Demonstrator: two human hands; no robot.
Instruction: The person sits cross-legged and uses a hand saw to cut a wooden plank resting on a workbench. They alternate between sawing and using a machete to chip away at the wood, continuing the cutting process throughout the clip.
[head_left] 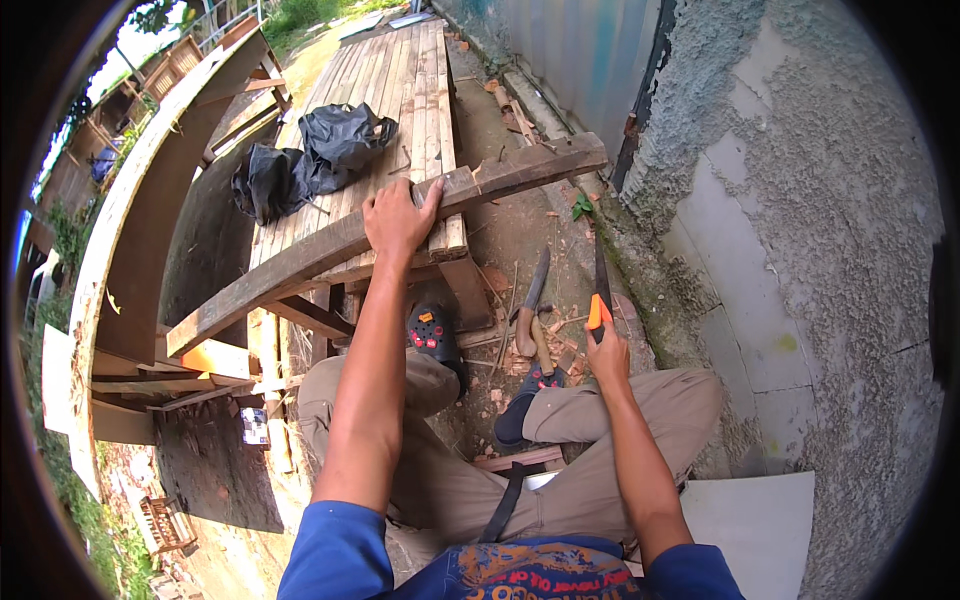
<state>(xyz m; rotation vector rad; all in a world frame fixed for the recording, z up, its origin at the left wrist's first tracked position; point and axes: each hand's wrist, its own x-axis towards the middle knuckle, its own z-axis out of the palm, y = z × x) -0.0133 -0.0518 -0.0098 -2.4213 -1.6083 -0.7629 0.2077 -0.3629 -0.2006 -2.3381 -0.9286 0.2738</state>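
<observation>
A long, dark wooden beam (300,258) lies slantwise across the end of a bamboo-slat bench (445,100). My left hand (398,218) grips it from above near its middle, thumb spread along the top. A notch or pale chipped spot shows on the beam to the right of this hand. My right hand (607,352) is closed round the orange handle of a handsaw (600,270), held low to the right, apart from the beam. Its dark blade points away from me and looks narrow from here. Bent nails stick out of the beam's far side.
Black plastic bags (340,148) rest on the bench. On the ground between my feet and the wall lie a machete (535,290), a wooden tool handle (543,345) and wood chips. A rough grey wall (800,250) bounds the right; a large wooden frame (150,210) stands left.
</observation>
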